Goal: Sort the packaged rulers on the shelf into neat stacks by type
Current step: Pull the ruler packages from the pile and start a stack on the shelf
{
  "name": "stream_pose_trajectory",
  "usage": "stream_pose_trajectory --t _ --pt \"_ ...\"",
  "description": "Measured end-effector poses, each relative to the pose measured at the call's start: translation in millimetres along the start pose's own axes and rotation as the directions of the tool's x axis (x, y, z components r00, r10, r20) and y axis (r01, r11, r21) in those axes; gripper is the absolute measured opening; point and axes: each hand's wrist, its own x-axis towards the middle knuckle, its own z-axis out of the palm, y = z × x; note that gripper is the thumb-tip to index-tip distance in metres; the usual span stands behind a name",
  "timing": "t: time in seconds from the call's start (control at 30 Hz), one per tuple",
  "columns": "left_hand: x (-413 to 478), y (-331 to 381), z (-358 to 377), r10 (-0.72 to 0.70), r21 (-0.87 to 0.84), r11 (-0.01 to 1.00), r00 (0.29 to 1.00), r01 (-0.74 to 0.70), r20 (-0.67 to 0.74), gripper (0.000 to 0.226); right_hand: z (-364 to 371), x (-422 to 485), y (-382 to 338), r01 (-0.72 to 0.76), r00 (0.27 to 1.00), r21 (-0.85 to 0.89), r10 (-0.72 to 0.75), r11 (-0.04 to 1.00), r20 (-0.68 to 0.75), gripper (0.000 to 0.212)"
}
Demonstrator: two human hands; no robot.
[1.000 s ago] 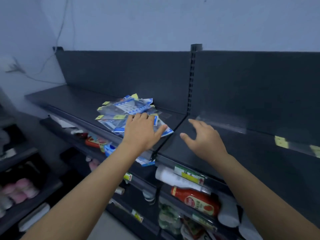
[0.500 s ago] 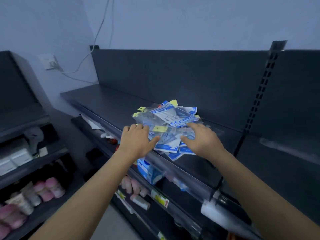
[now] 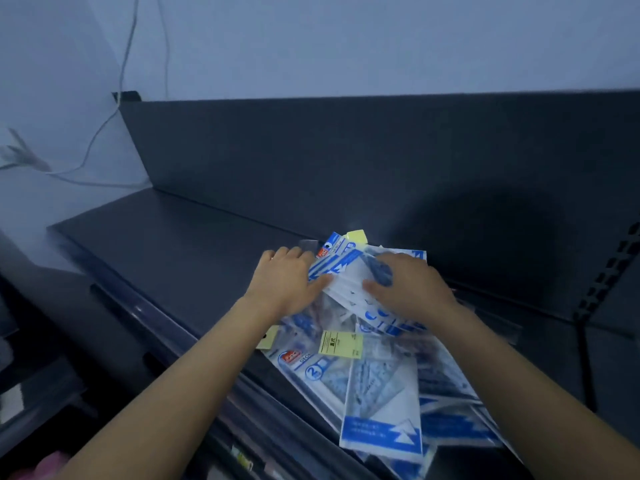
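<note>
A pale wall [image 3: 346, 39] is seen above the dark back panel [image 3: 346, 161]. Two cables [image 3: 122, 77] are hung left of the panel; a perforated upright [image 3: 609, 271] is fitted at its right.

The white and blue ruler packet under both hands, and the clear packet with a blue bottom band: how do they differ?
The white and blue ruler packet has the left hand and right hand on it; the clear packet with a blue bottom band lies untouched. The white one sits slanted towards the back of the dark grey shelf; the clear one lies near its front edge. Both carry blue print.
</note>
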Motion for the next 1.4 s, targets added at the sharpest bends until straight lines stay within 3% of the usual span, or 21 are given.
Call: stream_pose_trajectory --t 0.17,0.3,0.4,0.57,0.73,0.8,0.97,1.07,1.13,1.23,1.3,1.4 --pt "32.4 -22.8 16.7 0.081 -0.09 0.993 0.996 -0.078 0.023 0.051 14.3 22.3 -3.4 -0.06 0.993 -0.047 0.064 0.997 0.102 0.062" --pt "53.7 -42.6 24.4 0.161 -0.154 0.975 0.987 -0.158 0.006 0.042 19.1 31.6 -14.8 -0.17 0.982 -0.112 0.178 0.979 0.066 0.072" --pt "67.9 -57.0 23.4 0.249 -0.175 0.953 0.968 -0.247 -0.008 0.041 21.0 35.4 -26.0 -0.287 0.956 -0.12 0.291 0.951 0.022 0.068" --pt "85.7 -75.4 19.6 0.422 -0.269 0.866 0.905 -0.421 -0.06 0.048 17.0 39.6 -49.7 -0.548 0.832 -0.083 0.552 0.832 0.042 0.092" --pt "84.1 -81.1 19.4 0.54 -0.433 0.737 0.837 -0.519 -0.085 0.032 25.1 36.1 -68.3 -0.68 0.729 0.022 0.671 0.733 0.134 0.109" --pt "81.9 -82.8 20.7 0.585 -0.536 0.678 0.81 -0.503 -0.02 0.029 28.5 33.3 -76.0 -0.697 0.713 -0.008 0.693 0.717 0.106 0.104" --pt "71.5 -74.0 30.1 0.779 -0.626 0.491 0.627 -0.605 0.005 0.028 36.9 21.7 -84.3 -0.747 0.664 -0.049 0.748 0.663 -0.01 0.076" --pt "67.8 -63.0 29.1 0.775 -0.567 0.507 0.632 -0.649 -0.03 0.03 34.6 13.6 -88.1 -0.785 0.618 -0.105 0.781 0.61 -0.086 0.069" --pt "70.1 -60.0 28.0 0.809 -0.483 0.515 0.588 -0.708 0.0 0.035 30.0 7.5 -87.9 -0.796 0.599 -0.201 0.791 0.572 -0.124 0.063" --pt "75.2 -62.5 25.7 0.853 -0.499 0.474 0.518 -0.726 0.058 0.043 22.2 -1.0 -86.1 -0.778 0.608 -0.305 0.781 0.549 -0.144 0.059" --pt "77.5 -65.0 25.3 0.86 -0.538 0.451 0.508 -0.712 0.049 0.042 16.8 -4.7 -84.6 -0.773 0.618 -0.308 0.769 0.555 -0.164 0.056" --pt "82.5 -67.1 23.8 0.811 -0.558 0.496 0.584 -0.665 0.025 0.038 9.7 -10.7 -79.7 -0.707 0.69 -0.339 0.71 0.621 -0.142 0.048"
